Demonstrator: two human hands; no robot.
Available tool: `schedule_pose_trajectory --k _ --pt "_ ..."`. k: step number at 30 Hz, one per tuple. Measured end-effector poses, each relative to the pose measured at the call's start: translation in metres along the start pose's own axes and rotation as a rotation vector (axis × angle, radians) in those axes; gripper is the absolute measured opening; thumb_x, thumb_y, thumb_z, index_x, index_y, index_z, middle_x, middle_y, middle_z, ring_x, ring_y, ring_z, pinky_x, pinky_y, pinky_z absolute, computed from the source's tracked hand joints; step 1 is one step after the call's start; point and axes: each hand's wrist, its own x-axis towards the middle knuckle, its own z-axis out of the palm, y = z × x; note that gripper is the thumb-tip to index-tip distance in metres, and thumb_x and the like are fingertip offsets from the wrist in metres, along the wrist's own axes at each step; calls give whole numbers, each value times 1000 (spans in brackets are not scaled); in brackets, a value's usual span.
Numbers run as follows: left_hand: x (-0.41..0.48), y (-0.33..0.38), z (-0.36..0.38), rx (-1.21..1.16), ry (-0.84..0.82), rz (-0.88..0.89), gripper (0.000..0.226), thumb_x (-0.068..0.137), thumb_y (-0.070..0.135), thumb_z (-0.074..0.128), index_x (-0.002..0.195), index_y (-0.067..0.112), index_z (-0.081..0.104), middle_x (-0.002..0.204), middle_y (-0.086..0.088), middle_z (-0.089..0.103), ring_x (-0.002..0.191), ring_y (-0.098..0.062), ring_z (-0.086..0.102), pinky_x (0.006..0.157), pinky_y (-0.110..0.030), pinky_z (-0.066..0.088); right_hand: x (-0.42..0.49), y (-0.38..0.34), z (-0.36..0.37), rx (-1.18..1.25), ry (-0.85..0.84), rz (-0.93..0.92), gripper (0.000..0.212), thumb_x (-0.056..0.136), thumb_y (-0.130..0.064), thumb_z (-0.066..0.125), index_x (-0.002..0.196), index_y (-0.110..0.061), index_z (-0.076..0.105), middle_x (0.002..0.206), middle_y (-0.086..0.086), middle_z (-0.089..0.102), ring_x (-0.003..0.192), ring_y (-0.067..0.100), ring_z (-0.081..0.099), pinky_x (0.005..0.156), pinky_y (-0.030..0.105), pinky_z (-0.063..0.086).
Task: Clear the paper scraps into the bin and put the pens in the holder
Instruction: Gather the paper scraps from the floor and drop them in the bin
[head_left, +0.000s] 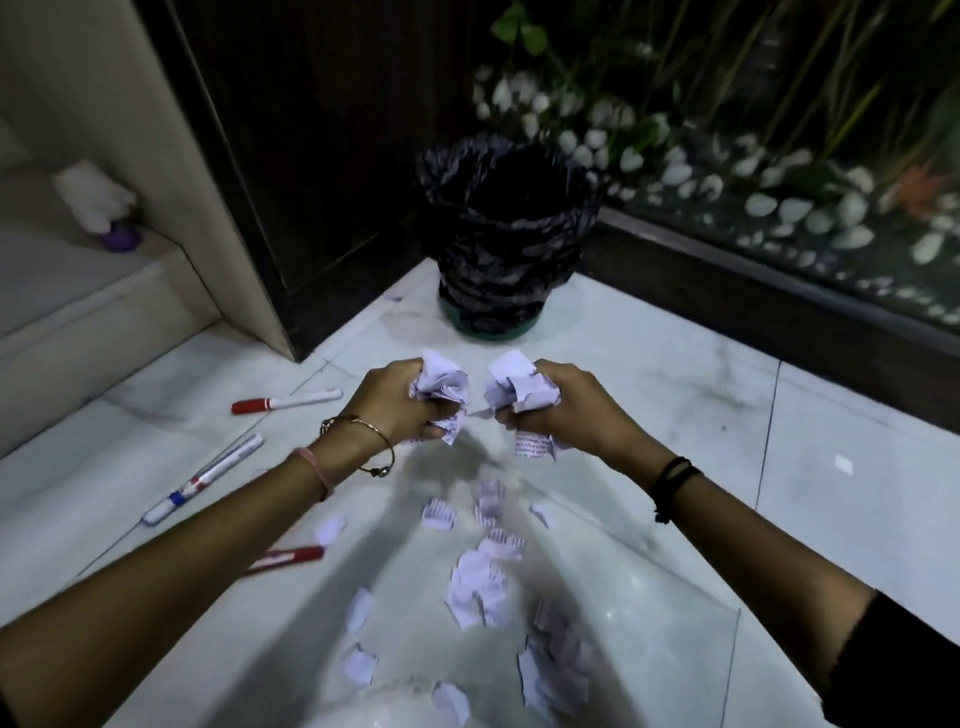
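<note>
1. We hold two wads of paper scraps: our left hand (400, 402) is closed in a fist around one crumpled bunch (441, 387), and our right hand (566, 410) is closed the same way around another (519, 389). Both grips are pressed tight on paper, with torn edges sticking out above and below the fingers.

2. The two fists sit side by side, near each other but apart, raised above the floor (675, 395) and short of the bin.

3. The bin (506, 234), lined with a black bag, stands at twelve o'clock from our hands, against the dark wall. We cannot see into it, so we cannot tell whether any paper is inside.

4. Many loose scraps (478, 587) lie on the floor at six o'clock from the hands, strewn toward us, and one small piece (842, 464) lies alone at three o'clock.

5. Three pens lie on the floor to our left: a red-capped one (285, 401) at nine o'clock, a white one with blue and red bands (205, 480) at eight o'clock, and a red one (291, 557) at seven o'clock, partly hidden by our left forearm.

6. No pen holder shows in view.

7. We judge the task early: these handfuls are not yet binned, much paper is left, and no pen is stowed.
</note>
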Motion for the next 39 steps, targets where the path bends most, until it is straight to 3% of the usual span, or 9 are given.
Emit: schedule_pose_trajectory --k 4,10,13,17,21,26,29,32,39 --pt "40 51 -31 -57 69 93 21 78 9 68 65 22 59 38 11 58 30 3 51 35 -8 38 38 -39 -46 95 55 -81 21 75 -11 76 65 -23 62 54 -10 57 49 9 47 41 19 35" --pt "114 115 -59 -154 148 154 16 77 0 68 78 16 65 63 -2 65 45 -8 63 62 -26 61 112 -78 -98 171 134 -130 10 72 -15 78 77 -16 69 73 3 64 65 15 57 59 27 42" --pt "150 136 -65 -98 244 157 12 76 6 69 74 16 63 47 10 64 44 -1 60 53 -14 53 150 -88 -111 191 168 -134 10 74 -14 74 85 -13 72 77 9 65 70 20 57 64 29 42" --pt "191 141 -58 -160 311 99 21 76 3 69 95 9 65 82 -9 65 37 -1 58 40 -16 47 197 -86 -113 205 255 -21 10 77 -8 68 86 -8 72 58 11 65 50 19 55 51 24 42" --pt "233 128 -48 -37 267 101 42 67 12 65 108 11 62 102 -13 68 95 -30 67 73 -34 52 223 -77 -108 252 188 116 19 83 -10 68 102 -8 65 76 4 65 66 19 61 63 31 51" --pt "231 135 -47 -4 169 152 14 64 13 57 74 6 52 70 -20 51 64 -32 48 48 -25 30 234 -75 -107 138 65 273 20 80 -27 68 88 -9 63 91 9 56 77 23 52 60 32 46" --pt "232 135 -50 17 140 46 53 80 -2 58 127 19 47 126 -12 45 105 -30 53 63 -27 48 229 -74 -110 238 111 270 9 85 -14 65 89 -6 61 93 8 53 82 28 57 68 42 56" --pt "223 134 -49 -32 131 30 64 78 -2 65 133 24 44 145 -12 32 123 -34 45 89 -40 52 220 -75 -112 343 209 255 12 85 -3 65 97 0 63 102 14 60 78 29 66 65 35 61" --pt "178 123 -38 -325 324 163 21 80 -8 56 78 12 63 76 -8 64 71 -17 63 64 -26 59 177 -73 -101 330 283 87 16 84 6 63 71 -3 67 66 10 62 63 18 61 63 26 61"
